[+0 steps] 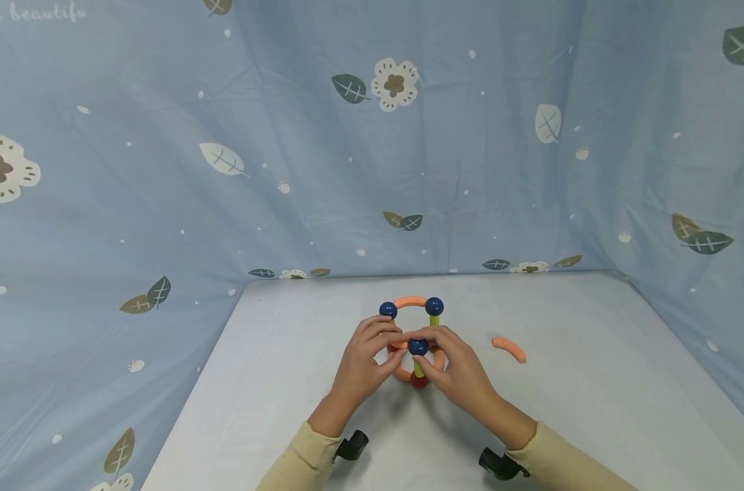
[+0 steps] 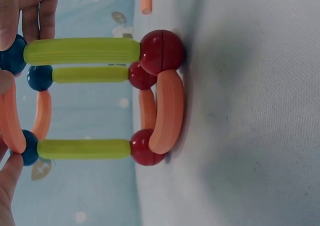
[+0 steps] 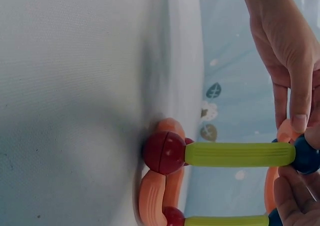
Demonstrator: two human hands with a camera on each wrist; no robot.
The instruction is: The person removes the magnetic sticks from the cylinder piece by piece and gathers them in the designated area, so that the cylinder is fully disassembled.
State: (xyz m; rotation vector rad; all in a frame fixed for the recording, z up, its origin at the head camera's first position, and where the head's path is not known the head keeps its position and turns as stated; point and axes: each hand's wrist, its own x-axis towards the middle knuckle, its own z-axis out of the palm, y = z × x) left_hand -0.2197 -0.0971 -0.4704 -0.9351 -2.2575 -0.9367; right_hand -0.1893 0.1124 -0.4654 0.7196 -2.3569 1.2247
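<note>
A toy frame of balls and sticks stands on the table. Its base has red balls [image 2: 162, 51] joined by curved orange sticks [image 2: 170, 111]. Straight yellow-green sticks [image 3: 240, 154] rise from these to blue balls [image 1: 434, 306], and curved orange sticks link balls at the top. At the front, my right hand [image 1: 464, 372] pinches a blue ball [image 1: 418, 346] between thumb and fingers. From the left, my left hand [image 1: 361, 361] pinches a top curved orange stick [image 2: 11, 116] that reaches that ball. Fingers partly hide both the stick and the ball.
One loose curved orange stick [image 1: 509, 349] lies on the white table [image 1: 592, 409], right of the frame. Black wrist devices [image 1: 353, 445] sit at both sleeves. A blue patterned cloth [image 1: 470, 170] hangs behind the table and along its sides.
</note>
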